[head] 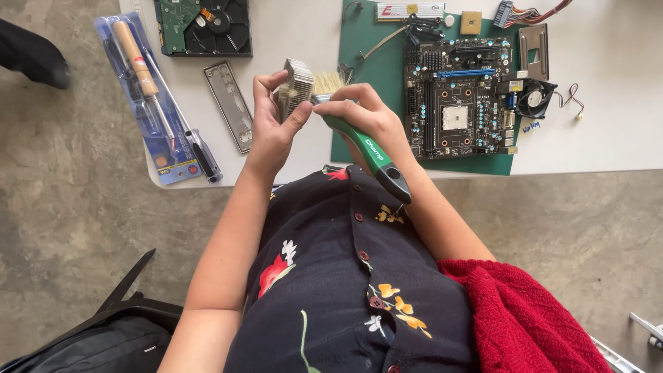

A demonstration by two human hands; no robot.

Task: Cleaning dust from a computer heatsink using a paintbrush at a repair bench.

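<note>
Head view: left hand (271, 117) is pinching a grey finned metal heatsink (297, 84) at upper centre while right hand (362, 114), closed around a green-handled bristle brush (359, 138), is sweeping its fins; dusting appears mid-way, black motherboard (459, 97) lying untouched on the green mat (359, 41).

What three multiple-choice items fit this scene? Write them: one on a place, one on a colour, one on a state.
1. Where does the motherboard lie?
A. on the green mat
B. on the floor
C. in the person's lap

2. What colour is the handle of the brush?
A. red
B. green and black
C. yellow

3. How is the finned heatsink placed?
A. lying on the table
B. mounted on the board
C. held up in the left hand

Answers: 1 A, the mat's green shows around the board's edges. 2 B, the right hand grips a green handle with a black end. 3 C, the fingers wrap it above the table, bristles against it.
</note>
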